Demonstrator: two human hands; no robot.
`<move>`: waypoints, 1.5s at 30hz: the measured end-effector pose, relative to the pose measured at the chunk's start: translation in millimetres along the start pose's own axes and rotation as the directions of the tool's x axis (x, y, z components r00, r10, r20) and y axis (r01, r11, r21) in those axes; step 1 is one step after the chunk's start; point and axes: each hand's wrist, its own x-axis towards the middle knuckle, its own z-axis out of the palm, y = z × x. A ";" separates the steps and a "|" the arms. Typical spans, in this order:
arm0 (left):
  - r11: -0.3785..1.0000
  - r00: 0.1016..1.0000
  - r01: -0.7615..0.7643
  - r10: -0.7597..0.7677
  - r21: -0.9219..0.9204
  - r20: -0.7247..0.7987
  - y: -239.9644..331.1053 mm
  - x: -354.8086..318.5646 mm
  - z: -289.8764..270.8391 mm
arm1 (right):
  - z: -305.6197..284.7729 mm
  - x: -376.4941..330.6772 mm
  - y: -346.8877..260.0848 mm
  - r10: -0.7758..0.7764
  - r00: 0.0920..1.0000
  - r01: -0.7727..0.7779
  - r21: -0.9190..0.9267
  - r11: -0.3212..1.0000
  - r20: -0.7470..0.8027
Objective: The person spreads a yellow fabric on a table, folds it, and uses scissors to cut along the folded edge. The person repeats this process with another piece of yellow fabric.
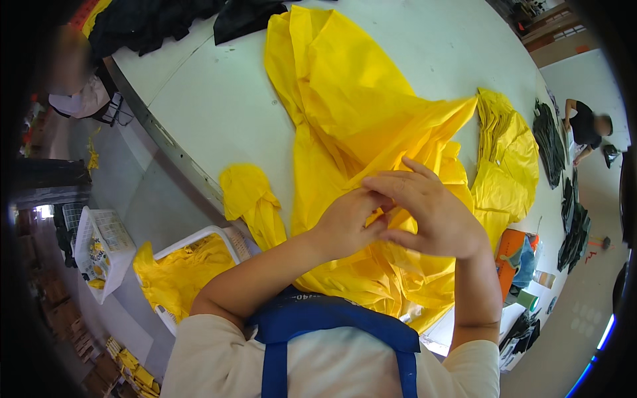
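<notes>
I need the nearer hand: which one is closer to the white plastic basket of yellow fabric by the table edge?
Left. The left hand is nearer the white plastic basket, which lies to its lower left; the right hand is farther right, over the yellow sheet.

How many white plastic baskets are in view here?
2: one white basket on the floor at far left, another basket holding yellow fabric beside the table edge. Others may be hidden.

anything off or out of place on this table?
One thing: a small yellow piece droops over the table edge, apart from the big yellow sheet where the left hand and right hand meet. No tears or spills visible.
</notes>
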 end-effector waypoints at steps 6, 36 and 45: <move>0.958 0.983 -0.106 0.141 0.265 -0.118 -46.6 20.0 -28.5 | -0.4 -24.8 53.2 0.157 0.984 -0.155 -0.022 0.988 0.083; 0.664 0.952 -0.113 0.285 0.739 -0.111 -19.2 -27.8 -109.9 | 125.9 -7.5 22.6 0.016 0.990 -0.046 -0.216 0.975 -0.137; 0.814 0.676 0.421 -0.576 -0.401 -0.460 -76.9 -107.5 -26.3 | 199.5 -18.0 -4.5 -0.009 0.990 -0.012 -0.146 0.989 -0.139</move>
